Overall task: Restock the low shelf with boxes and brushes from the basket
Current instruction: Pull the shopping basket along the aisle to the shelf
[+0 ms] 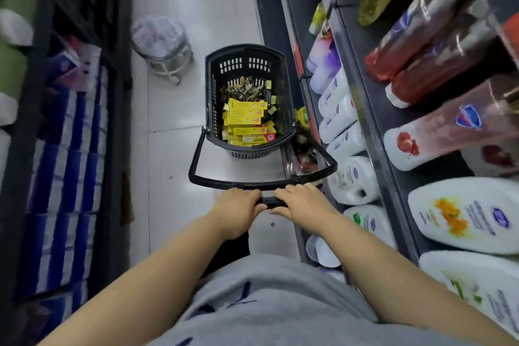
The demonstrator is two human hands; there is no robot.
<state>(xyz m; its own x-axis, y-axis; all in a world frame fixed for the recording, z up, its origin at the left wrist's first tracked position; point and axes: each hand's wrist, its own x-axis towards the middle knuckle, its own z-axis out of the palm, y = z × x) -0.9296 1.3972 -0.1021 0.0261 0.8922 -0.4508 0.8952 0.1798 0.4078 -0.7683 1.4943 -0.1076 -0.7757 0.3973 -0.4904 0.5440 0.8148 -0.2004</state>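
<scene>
A black plastic basket (pixel 213 98) stands on the aisle floor ahead of me, beside the shelving on the right. Inside it lie several yellow boxes (pixel 244 121) and, at its far end, a heap of small dark packets (pixel 247 90) that may be brushes. Its long black handle (pixel 196 160) reaches back to me. My left hand (pixel 238 205) and my right hand (pixel 300 199) both grip the handle's crossbar, side by side. The low shelf (pixel 302 154) shows at floor level to the right of the basket, with some small packs on it.
White lotion bottles (pixel 339 118) and red and pink bottles (pixel 415 64) fill the right-hand shelves. Blue-and-white packs (pixel 67 177) line the left-hand shelf. A round stool wrapped in plastic (pixel 163 45) stands on the white floor beyond the basket, to the left.
</scene>
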